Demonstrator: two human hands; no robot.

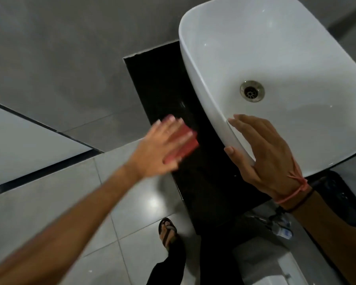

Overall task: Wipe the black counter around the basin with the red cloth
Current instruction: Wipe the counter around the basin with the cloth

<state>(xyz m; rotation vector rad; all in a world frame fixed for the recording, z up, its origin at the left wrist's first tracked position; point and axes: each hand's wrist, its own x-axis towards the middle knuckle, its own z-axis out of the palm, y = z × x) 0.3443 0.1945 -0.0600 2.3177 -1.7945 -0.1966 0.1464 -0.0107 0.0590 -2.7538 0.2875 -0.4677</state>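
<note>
A white basin [224, 58] with a metal drain [252, 91] stands on a narrow black counter [156, 79]. My left hand [160, 147] lies flat, fingers spread, pressing a folded red cloth [188, 144] onto the counter's left strip beside the basin. The hand and cloth are motion-blurred. My right hand [263, 155] rests on the basin's near rim, fingers over the edge and thumb on the outer wall. It holds nothing else. A pink string and a dark band circle that wrist.
Grey wall tiles [60, 48] lie beyond the counter's far end. Pale floor tiles [132, 202] spread below, with my sandalled foot [168, 231] close to the counter's front. A metal fitting and a plastic item [280, 225] sit under the counter at the lower right.
</note>
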